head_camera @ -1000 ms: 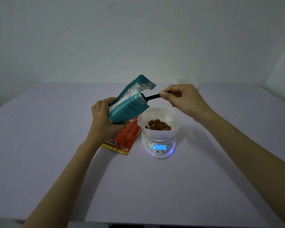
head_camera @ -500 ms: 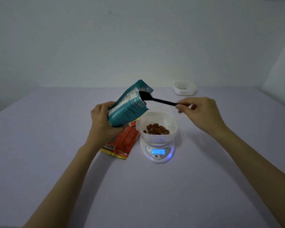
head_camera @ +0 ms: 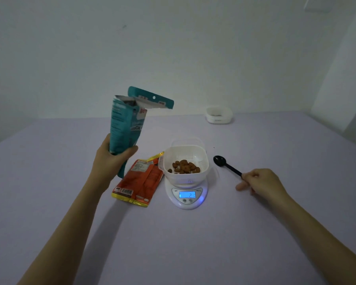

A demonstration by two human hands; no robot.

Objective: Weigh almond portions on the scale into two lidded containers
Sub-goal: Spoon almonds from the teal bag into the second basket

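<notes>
A white container holding several almonds stands on the white scale, whose blue display is lit. My left hand grips the opened teal almond bag upright, left of the scale. My right hand pinches the handle end of a black spoon, whose bowl rests low on the table right of the scale. A clear lid lies just behind the container. A second white container sits at the far back.
An orange and yellow snack packet lies flat between my left hand and the scale. The lilac table stretches wide toward me. A white wall stands behind the far edge.
The spoon came out of the bag and went down to the right of the scale. My left hand turned the bag from tilted to upright and lifted it.
</notes>
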